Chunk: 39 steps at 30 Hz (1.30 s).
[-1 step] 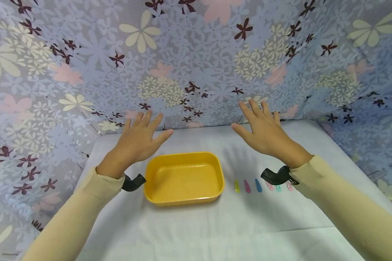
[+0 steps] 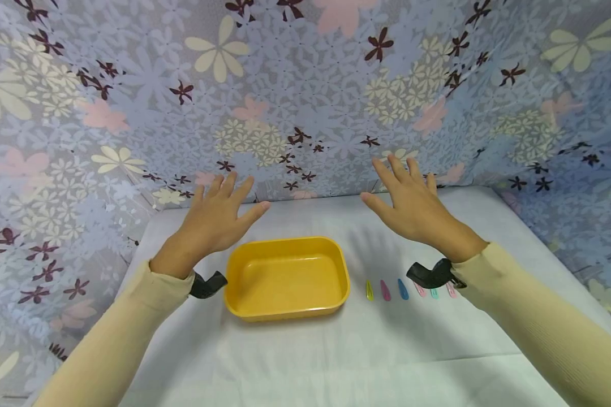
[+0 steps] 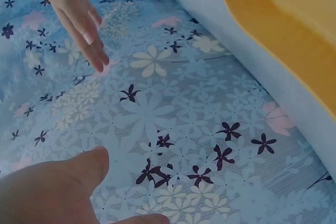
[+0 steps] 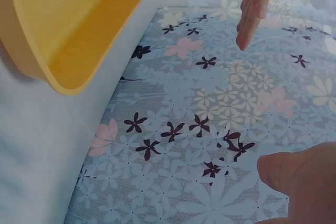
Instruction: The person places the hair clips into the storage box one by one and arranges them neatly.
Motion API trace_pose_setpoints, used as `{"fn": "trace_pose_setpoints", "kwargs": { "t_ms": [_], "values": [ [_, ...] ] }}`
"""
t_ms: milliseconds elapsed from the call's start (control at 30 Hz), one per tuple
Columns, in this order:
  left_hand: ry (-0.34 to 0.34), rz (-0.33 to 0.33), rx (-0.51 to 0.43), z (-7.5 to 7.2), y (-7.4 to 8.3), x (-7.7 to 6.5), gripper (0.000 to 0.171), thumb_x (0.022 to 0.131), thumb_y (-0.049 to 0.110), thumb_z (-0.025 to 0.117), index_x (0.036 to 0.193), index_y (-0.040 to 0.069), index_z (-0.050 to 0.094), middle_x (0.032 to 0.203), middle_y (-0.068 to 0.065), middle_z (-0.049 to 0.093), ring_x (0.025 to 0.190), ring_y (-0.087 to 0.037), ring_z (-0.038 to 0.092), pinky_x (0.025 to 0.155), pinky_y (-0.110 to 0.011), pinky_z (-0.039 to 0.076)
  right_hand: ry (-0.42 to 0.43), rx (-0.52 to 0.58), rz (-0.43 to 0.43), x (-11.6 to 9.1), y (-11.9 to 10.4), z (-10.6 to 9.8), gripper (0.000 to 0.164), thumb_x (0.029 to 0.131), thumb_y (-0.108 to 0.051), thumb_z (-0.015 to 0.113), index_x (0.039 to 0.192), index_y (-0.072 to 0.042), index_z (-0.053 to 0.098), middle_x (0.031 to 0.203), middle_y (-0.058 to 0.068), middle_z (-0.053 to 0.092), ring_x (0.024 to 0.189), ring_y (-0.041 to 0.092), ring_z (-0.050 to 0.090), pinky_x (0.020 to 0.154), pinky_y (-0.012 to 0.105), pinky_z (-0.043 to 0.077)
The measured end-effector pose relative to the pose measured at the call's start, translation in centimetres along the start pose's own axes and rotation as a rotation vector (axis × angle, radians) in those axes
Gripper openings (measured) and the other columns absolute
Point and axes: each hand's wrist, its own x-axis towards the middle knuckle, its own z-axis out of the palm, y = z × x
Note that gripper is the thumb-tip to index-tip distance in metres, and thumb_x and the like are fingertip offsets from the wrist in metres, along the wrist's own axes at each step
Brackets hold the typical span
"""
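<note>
Fingers spread and nothing held, my left hand (image 2: 216,217) hovers above the table, just beyond the left back corner of a yellow plastic tray (image 2: 287,314). My right hand (image 2: 412,206) is likewise raised with its fingers apart, behind a row of small hair clips. In that row lie a yellow-green clip (image 2: 369,290), a magenta clip (image 2: 385,290) and a blue clip (image 2: 403,289). Further right, a pink clip (image 2: 420,290), a mint clip (image 2: 434,293) and another pink clip (image 2: 451,290) are partly hidden by the right wrist's black strap mount. Neither hand touches anything.
A white cloth (image 2: 305,362) covers the table. Floral fabric (image 2: 305,102) hangs as a wall at the back and along both sides. Black camera mounts jut from both wrists, the left mount (image 2: 207,285) close to the tray's left rim.
</note>
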Motion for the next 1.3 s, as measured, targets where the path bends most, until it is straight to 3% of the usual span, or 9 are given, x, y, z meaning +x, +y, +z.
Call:
{"fn": "trace_pose_setpoints", "kwargs": {
  "t_ms": [367,567,733,933,1067,1167,1300],
  "values": [
    [0.012,0.014,-0.023,0.1,-0.3,-1.0,0.085,0.100,0.074,0.023,0.165,0.019,0.019,0.170,-0.018,0.004,0.154,-0.044,0.002,0.118,-0.066,-0.004,0.052,-0.001,-0.006,-1.1,-0.1,-0.7,0.083,0.102,-0.066,0.038,0.166,-0.021,0.009,0.169,0.021,0.003,0.153,0.046,-0.009,0.108,0.081,-0.003],
    [0.011,0.003,-0.018,-0.2,-0.8,-1.6,0.086,0.100,0.075,0.023,0.165,0.019,0.017,0.170,-0.017,0.002,0.154,-0.043,0.000,0.119,-0.065,-0.004,0.067,0.030,-0.031,-1.3,-0.6,-0.7,0.081,0.103,-0.064,0.038,0.166,-0.022,0.009,0.169,0.019,0.003,0.153,0.045,-0.009,0.109,0.079,-0.003],
    [0.015,0.006,-0.016,-0.4,-1.4,-2.1,0.086,0.100,0.075,0.023,0.165,0.020,0.016,0.170,-0.017,0.001,0.154,-0.042,-0.001,0.118,-0.066,-0.005,0.106,0.057,-0.053,-1.6,-1.1,-0.6,0.078,0.104,-0.058,0.043,0.166,-0.020,0.014,0.169,0.018,0.008,0.153,0.046,-0.002,0.111,0.078,0.006],
    [0.035,-0.004,-0.043,-0.2,-2.8,-3.0,0.086,0.099,0.075,0.025,0.165,0.020,0.017,0.170,-0.017,0.003,0.155,-0.041,0.000,0.118,-0.065,-0.006,0.228,0.110,-0.068,-2.2,-0.8,0.1,0.070,0.103,-0.047,0.055,0.162,-0.016,0.032,0.167,0.015,0.023,0.150,0.046,0.021,0.111,0.073,0.023],
    [0.060,0.014,-0.075,0.4,-4.2,-3.7,0.081,0.101,0.072,0.028,0.165,0.022,0.020,0.169,-0.018,0.005,0.154,-0.042,0.002,0.118,-0.066,-0.005,0.365,0.157,-0.088,-2.6,0.1,1.3,0.054,0.100,-0.032,0.067,0.149,-0.011,0.054,0.152,0.018,0.049,0.127,0.043,0.056,0.100,0.063,0.045],
    [0.091,0.047,-0.079,1.4,-5.3,-4.5,0.074,0.104,0.066,0.031,0.164,0.021,0.026,0.168,-0.020,0.011,0.153,-0.045,0.009,0.118,-0.067,0.000,0.423,0.223,-0.091,-2.9,1.0,2.6,0.043,0.098,-0.024,0.071,0.138,-0.009,0.064,0.136,0.015,0.063,0.108,0.037,0.068,0.089,0.054,0.055],
    [0.136,0.099,-0.090,3.7,-6.7,-5.8,0.065,0.107,0.055,0.039,0.160,0.017,0.037,0.164,-0.023,0.024,0.150,-0.044,0.022,0.117,-0.069,0.011,0.407,0.293,-0.075,-3.5,2.1,4.8,0.035,0.097,-0.020,0.072,0.129,-0.008,0.070,0.124,0.013,0.069,0.102,0.032,0.071,0.085,0.050,0.058]
  ]
}}
